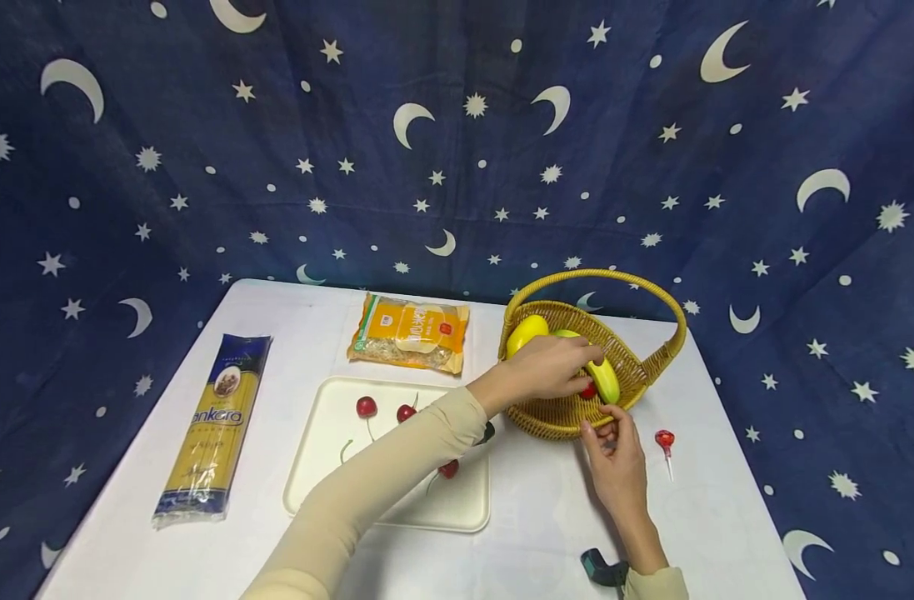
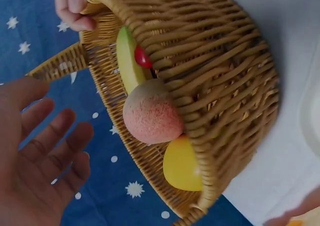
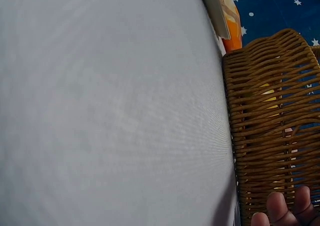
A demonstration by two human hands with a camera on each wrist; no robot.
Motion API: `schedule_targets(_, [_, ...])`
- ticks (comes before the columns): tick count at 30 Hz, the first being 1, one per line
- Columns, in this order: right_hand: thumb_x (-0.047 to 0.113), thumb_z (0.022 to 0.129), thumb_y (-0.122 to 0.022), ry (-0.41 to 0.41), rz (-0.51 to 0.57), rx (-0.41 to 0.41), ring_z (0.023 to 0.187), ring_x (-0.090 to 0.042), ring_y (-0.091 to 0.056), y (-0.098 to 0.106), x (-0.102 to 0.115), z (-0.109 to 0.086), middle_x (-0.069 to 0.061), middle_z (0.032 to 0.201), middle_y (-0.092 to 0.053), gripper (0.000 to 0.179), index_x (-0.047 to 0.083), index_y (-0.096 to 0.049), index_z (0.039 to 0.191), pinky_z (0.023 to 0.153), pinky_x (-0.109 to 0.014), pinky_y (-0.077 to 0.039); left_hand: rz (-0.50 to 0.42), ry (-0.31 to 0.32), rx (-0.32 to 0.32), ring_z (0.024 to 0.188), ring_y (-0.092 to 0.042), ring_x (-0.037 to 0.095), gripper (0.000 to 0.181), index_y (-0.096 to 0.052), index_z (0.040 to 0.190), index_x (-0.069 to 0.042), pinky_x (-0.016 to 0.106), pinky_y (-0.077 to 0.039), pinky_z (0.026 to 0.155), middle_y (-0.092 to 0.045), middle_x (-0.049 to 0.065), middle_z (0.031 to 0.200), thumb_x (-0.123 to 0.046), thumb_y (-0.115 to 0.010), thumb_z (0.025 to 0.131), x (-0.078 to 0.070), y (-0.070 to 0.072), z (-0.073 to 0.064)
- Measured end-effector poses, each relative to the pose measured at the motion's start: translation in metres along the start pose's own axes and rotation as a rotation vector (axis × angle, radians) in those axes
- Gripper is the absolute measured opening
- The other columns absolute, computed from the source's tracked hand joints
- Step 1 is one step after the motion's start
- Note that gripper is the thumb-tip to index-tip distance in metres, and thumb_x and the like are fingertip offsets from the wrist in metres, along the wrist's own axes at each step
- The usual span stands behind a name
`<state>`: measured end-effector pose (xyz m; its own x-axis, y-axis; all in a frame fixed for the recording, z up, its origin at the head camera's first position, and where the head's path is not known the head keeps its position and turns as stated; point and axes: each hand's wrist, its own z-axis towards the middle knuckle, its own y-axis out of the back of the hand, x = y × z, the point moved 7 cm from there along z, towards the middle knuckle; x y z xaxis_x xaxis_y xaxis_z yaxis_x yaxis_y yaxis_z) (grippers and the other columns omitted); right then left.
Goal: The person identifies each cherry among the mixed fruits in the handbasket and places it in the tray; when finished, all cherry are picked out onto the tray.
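A wicker basket (image 1: pixel 552 427) with an arched handle stands at the right of the table. It holds a yellow mango-like fruit (image 1: pixel 527 332), a banana (image 1: pixel 605 382) and a small red fruit (image 2: pixel 143 57). A peach (image 2: pixel 152 111) lies between the banana and the yellow fruit in the left wrist view; the arm and hand hide it in the head view. Over the basket is my left hand (image 1: pixel 552 365), its fingers loosely spread and holding nothing in the left wrist view. My right hand (image 1: pixel 620 467) pinches the basket's near right rim between thumb and finger.
Left of the basket lies a white tray (image 1: pixel 314 454) with several cherries (image 1: pixel 366 407), partly under my left arm. Behind it is an orange food packet (image 1: pixel 412 333); a spaghetti packet (image 1: pixel 212 429) lies far left. A red lollipop (image 1: pixel 664 439) lies right of my right hand.
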<state>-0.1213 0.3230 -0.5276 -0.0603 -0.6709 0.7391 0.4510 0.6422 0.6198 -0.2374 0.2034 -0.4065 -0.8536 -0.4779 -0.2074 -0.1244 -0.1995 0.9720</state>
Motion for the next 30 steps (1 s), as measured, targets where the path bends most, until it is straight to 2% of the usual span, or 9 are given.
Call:
schedule_targets(5, [0.023, 0.103, -0.071, -0.012, 0.004, 0.004, 0.083, -0.001, -0.048, 0.0, -0.002, 0.0, -0.008, 0.1, -0.06, 0.042, 0.008, -0.056, 0.139, 0.069, -0.009, -0.04, 0.028, 0.004, 0.082, 0.095, -0.069, 0.008, 0.037, -0.066, 0.14, -0.024, 0.022, -0.057, 0.076, -0.071, -0.005, 0.136, -0.029, -0.066, 0.103, -0.002, -0.012, 0.022])
schedule_targets(11, [0.022, 0.103, -0.071, -0.011, 0.013, 0.002, 0.082, -0.003, -0.048, 0.001, -0.002, 0.001, -0.007, 0.1, -0.059, 0.041, 0.008, -0.055, 0.139, 0.068, -0.01, -0.04, 0.084, 0.032, 0.218, 0.099, -0.069, 0.007, 0.04, -0.063, 0.144, -0.025, 0.026, -0.058, 0.088, -0.073, -0.008, 0.132, -0.031, -0.067, 0.104, 0.002, -0.036, 0.042])
schedule_targets(15, [0.023, 0.103, -0.071, -0.021, 0.01, 0.01, 0.083, -0.004, -0.049, -0.001, -0.003, 0.0, -0.007, 0.101, -0.059, 0.042, 0.008, -0.055, 0.139, 0.069, -0.01, -0.04, 0.119, 0.038, 0.298, 0.103, -0.07, 0.007, 0.041, -0.061, 0.145, -0.026, 0.028, -0.058, 0.093, -0.075, -0.009, 0.126, -0.033, -0.068, 0.105, 0.002, -0.054, 0.049])
schedule_targets(19, [0.023, 0.103, -0.071, -0.018, 0.009, 0.016, 0.083, -0.003, -0.049, -0.003, -0.002, -0.001, -0.006, 0.101, -0.058, 0.042, 0.008, -0.055, 0.139, 0.069, -0.01, -0.04, 0.131, 0.021, 0.302, 0.098, -0.068, 0.007, 0.032, -0.067, 0.135, -0.025, 0.028, -0.056, 0.092, -0.075, -0.01, 0.118, -0.029, -0.069, 0.104, -0.002, -0.059, 0.049])
schedule_targets(21, [0.022, 0.103, -0.071, -0.011, 0.008, 0.01, 0.083, -0.003, -0.048, -0.002, -0.002, 0.0, -0.006, 0.1, -0.058, 0.042, 0.007, -0.055, 0.139, 0.069, -0.01, -0.04, 0.125, 0.016, 0.301, 0.093, -0.064, 0.007, 0.024, -0.07, 0.127, -0.023, 0.026, -0.053, 0.087, -0.075, -0.009, 0.112, -0.026, -0.07, 0.103, -0.004, -0.059, 0.051])
schedule_targets(25, [0.021, 0.102, -0.073, -0.005, 0.023, 0.0, 0.082, -0.004, -0.049, -0.001, -0.002, 0.001, -0.007, 0.099, -0.058, 0.043, 0.007, -0.055, 0.138, 0.068, -0.01, -0.04, 0.121, 0.053, 0.322, 0.088, -0.057, 0.008, 0.01, -0.071, 0.111, -0.023, 0.026, -0.049, 0.082, -0.072, -0.009, 0.107, -0.02, -0.071, 0.101, -0.005, -0.064, 0.053])
schedule_targets(30, [0.02, 0.101, -0.074, 0.006, 0.034, -0.005, 0.081, -0.005, -0.049, 0.0, -0.002, 0.002, -0.007, 0.098, -0.059, 0.043, 0.007, -0.056, 0.137, 0.067, -0.01, -0.04, 0.132, 0.091, 0.352, 0.094, -0.062, 0.007, 0.012, -0.074, 0.111, -0.024, 0.026, -0.055, 0.087, -0.073, -0.009, 0.114, -0.018, -0.071, 0.101, -0.007, -0.071, 0.053])
